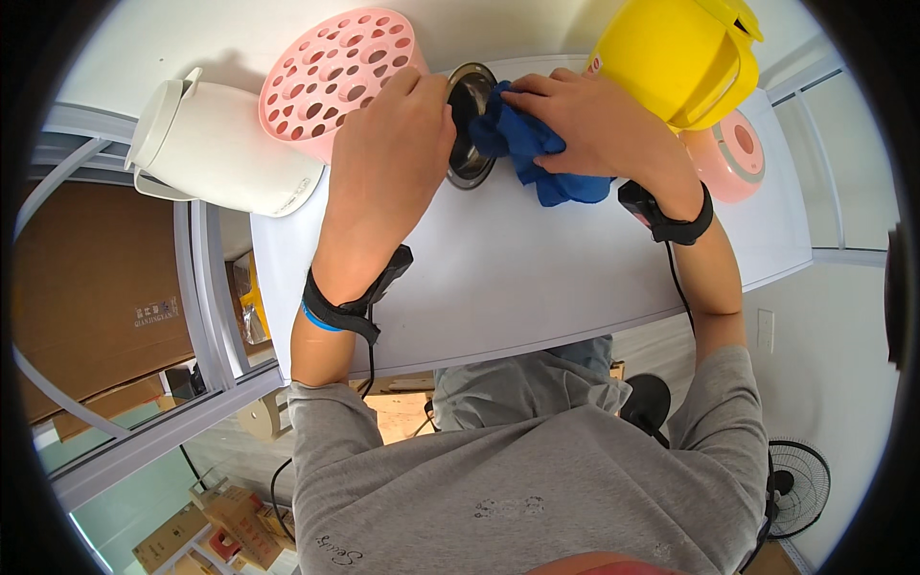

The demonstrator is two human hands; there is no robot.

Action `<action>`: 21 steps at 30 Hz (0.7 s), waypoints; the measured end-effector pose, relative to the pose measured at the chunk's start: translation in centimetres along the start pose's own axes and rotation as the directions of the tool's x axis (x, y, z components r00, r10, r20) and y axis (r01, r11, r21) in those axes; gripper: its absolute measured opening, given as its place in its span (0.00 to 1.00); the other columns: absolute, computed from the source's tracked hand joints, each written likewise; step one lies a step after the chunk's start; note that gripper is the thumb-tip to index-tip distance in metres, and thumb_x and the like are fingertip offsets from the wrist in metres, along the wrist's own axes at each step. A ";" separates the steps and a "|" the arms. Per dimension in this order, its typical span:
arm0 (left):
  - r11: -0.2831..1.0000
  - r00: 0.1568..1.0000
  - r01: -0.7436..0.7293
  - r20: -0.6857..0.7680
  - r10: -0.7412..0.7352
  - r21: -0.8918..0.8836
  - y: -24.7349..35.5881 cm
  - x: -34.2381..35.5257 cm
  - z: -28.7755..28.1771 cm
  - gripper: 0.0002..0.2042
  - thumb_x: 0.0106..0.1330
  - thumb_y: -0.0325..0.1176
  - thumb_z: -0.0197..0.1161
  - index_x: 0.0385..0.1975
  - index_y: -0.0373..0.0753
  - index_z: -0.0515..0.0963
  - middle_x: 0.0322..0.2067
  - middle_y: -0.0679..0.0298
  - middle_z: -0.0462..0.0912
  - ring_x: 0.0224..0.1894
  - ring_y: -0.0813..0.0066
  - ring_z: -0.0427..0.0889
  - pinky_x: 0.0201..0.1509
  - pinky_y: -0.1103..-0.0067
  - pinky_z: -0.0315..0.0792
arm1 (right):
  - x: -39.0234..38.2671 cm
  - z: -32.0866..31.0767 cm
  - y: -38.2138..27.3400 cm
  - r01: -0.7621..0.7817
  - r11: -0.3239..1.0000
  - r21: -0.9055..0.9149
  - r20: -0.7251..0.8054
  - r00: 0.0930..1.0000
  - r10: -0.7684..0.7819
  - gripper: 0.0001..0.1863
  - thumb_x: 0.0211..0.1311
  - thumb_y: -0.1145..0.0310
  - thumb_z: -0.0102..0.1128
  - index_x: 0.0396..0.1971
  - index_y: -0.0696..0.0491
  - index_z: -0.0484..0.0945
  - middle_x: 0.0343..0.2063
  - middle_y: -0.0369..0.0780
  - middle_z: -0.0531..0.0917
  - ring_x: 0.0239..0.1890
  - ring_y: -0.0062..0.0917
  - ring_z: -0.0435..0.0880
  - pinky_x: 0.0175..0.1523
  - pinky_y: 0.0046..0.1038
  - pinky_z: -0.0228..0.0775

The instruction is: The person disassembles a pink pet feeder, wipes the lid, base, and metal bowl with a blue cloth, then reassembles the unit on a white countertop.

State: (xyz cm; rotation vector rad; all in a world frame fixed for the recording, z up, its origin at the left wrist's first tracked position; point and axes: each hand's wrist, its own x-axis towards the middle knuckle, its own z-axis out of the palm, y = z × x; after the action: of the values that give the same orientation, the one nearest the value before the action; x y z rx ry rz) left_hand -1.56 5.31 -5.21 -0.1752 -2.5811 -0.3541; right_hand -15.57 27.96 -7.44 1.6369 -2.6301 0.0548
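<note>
At the back middle of the white tabletop, my left hand (388,163) grips the left rim of a shiny steel bowl (463,144) with curled fingers, its thumb along the edge. The bowl shows as a narrow oval with a dark inside. My right hand (604,125) holds a crumpled blue cloth (522,153) against the bowl's right side, part of it inside the rim. Its thumb and fingers are bent over the cloth. Both wrists wear black strapped devices with cables.
A pink perforated container (335,72) and white kettle (225,153) stand back left; a yellow jug (652,53) and pink rounded appliance (733,153) back right. The white tabletop (517,287) has a near edge above my lap. Shelved boxes (105,287) sit left; a fan (795,489) stands lower right.
</note>
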 end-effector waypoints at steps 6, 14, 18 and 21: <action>1.000 1.000 0.006 0.010 -0.006 0.014 0.0 -0.1 0.1 0.06 0.77 0.28 0.69 0.43 0.33 0.80 0.41 0.56 0.84 0.33 0.50 0.87 0.35 0.63 0.81 | -0.3 -0.4 -0.3 0.062 0.997 0.039 0.071 0.995 -0.065 0.39 0.51 0.64 0.82 0.69 0.50 0.86 0.62 0.36 0.88 0.60 0.40 0.85 0.67 0.40 0.81; 0.999 1.000 -0.011 -0.018 0.012 0.045 0.1 -0.1 0.6 0.06 0.75 0.26 0.68 0.41 0.33 0.78 0.38 0.56 0.82 0.33 0.51 0.87 0.35 0.64 0.81 | -0.7 -1.5 -0.9 0.217 0.968 0.124 0.135 0.963 -0.233 0.36 0.45 0.66 0.81 0.61 0.51 0.91 0.58 0.34 0.91 0.58 0.38 0.85 0.65 0.38 0.78; 1.000 1.000 -0.008 -0.027 0.009 0.017 0.2 0.0 0.8 0.05 0.76 0.26 0.67 0.42 0.33 0.77 0.38 0.55 0.81 0.34 0.50 0.86 0.35 0.64 0.81 | -0.8 -1.5 -1.4 0.284 0.938 0.200 0.136 0.940 -0.313 0.37 0.44 0.65 0.81 0.62 0.51 0.91 0.60 0.33 0.90 0.59 0.36 0.84 0.64 0.38 0.75; 1.000 1.000 -0.007 -0.025 0.007 -0.005 0.3 0.1 0.7 0.05 0.77 0.26 0.67 0.43 0.33 0.78 0.39 0.54 0.82 0.35 0.49 0.87 0.36 0.63 0.81 | -0.7 -1.2 -1.6 0.337 0.907 0.254 0.098 0.924 -0.370 0.39 0.44 0.63 0.81 0.64 0.51 0.90 0.62 0.33 0.89 0.62 0.36 0.83 0.65 0.38 0.73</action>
State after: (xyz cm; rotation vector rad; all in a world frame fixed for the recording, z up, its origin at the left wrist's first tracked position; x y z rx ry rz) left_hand -1.93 5.78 -5.72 -0.1800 -2.5543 -0.3578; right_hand -13.82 27.90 -6.23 2.2556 -2.4499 0.2501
